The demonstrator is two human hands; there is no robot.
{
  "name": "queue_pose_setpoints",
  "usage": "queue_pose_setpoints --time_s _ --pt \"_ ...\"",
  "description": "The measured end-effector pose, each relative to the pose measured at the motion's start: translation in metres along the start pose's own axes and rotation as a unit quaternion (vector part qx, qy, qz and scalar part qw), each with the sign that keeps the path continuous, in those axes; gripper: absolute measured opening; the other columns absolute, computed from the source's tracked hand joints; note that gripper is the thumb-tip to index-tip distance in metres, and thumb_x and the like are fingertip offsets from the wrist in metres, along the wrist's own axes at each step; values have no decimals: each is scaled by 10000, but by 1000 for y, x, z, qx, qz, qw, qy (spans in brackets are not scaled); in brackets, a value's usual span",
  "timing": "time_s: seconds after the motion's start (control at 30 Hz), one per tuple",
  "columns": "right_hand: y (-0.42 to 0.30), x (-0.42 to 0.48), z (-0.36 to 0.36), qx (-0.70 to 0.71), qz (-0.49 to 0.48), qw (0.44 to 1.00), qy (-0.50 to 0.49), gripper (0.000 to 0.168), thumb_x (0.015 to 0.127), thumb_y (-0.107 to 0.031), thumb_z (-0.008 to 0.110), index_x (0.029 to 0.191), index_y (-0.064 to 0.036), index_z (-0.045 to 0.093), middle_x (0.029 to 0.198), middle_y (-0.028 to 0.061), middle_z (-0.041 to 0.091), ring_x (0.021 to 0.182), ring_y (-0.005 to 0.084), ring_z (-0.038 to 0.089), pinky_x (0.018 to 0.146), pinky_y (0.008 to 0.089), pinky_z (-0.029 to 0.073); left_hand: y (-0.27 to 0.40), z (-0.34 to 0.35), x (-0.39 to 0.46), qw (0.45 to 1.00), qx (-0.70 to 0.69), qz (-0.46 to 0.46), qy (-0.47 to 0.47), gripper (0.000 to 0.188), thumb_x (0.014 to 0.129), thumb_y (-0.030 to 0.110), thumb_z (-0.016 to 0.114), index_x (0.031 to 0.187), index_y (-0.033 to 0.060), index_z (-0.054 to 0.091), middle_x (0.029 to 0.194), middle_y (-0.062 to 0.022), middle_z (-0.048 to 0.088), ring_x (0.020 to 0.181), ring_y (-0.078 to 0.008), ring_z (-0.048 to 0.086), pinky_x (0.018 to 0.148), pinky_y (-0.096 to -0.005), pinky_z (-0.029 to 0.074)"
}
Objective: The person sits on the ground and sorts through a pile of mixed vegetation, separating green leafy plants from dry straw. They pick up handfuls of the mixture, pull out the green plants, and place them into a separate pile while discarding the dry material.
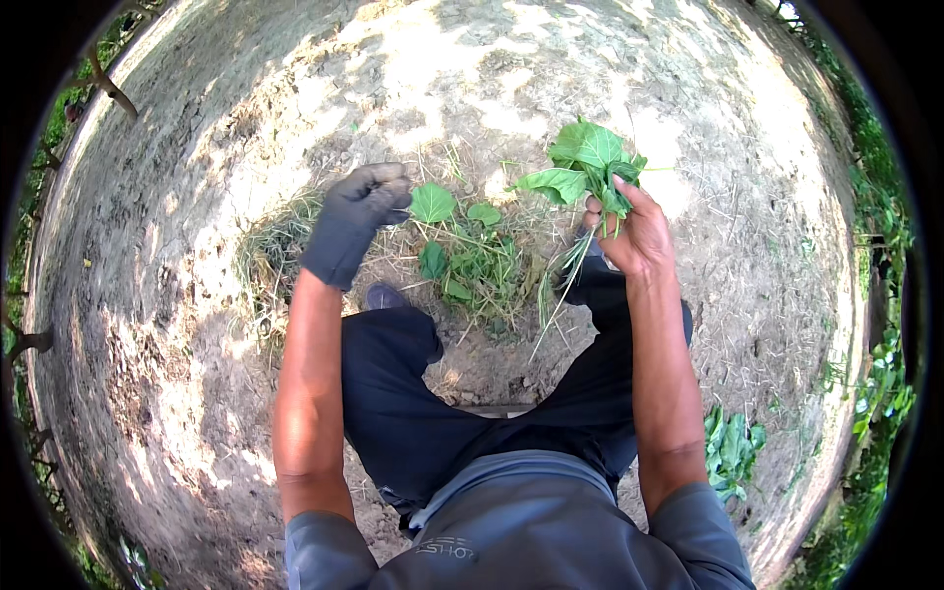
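Observation:
In my bare right hand [640, 230] is a bunch of broad green leaves [590, 147], pinched at the stems between thumb and fingers. Thin grass-like stalks [564, 276] hang below that hand towards the ground. My left hand [361, 214] wears a dark grey glove and is raised, with its fingers curled in; I see nothing in it, though its palm side is partly hidden. Between the hands, a pile of green leaves and stalks [483, 269] lies on the soil between my feet. Single round leaves [433, 203] lie at its far edge.
Dry grass [276, 243] is heaped on the ground by my left forearm. Another bunch of leaves [731, 450] lies beside my right elbow. I sit low on something mostly hidden, knees apart. Bare, sun-dappled soil [472, 81] spreads ahead; tree trunks [110, 85] and greenery border it.

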State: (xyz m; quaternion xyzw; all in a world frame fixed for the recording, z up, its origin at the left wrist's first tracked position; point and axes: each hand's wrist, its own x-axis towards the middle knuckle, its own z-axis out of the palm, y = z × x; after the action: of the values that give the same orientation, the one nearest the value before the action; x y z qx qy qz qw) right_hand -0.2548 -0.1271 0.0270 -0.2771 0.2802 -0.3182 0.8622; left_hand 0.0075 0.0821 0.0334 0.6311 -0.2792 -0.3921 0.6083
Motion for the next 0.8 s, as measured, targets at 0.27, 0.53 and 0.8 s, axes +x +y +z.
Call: queue_pose_setpoints --time_s 0.27,0.53,0.8 --pt "10 -14 40 40 62 996 -41 158 886 -105 581 1008 -5 579 838 141 653 628 244 622 529 363 484 -57 88 22 981 127 105 -100 660 773 235 761 1310 7 452 1225 -147 574 1102 -221 573 896 -320 492" --pt "32 -20 69 -18 89 993 -79 174 891 -135 585 1019 -19 571 844 115 628 643 205 581 525 322 433 -48 91 23 979 -86 29 -185 288 901 150 612 1165 49 559 963 -32 625 824 -106 574 731 -276 488" --pt "9 -1 55 -36 -37 999 -16 140 906 -119 579 1022 -42 575 855 75 644 658 177 598 533 310 460 -85 54 30 955 213 180 -97 275 884 305 637 927 34 655 708 -25 601 642 -113 534 599 -280 434"
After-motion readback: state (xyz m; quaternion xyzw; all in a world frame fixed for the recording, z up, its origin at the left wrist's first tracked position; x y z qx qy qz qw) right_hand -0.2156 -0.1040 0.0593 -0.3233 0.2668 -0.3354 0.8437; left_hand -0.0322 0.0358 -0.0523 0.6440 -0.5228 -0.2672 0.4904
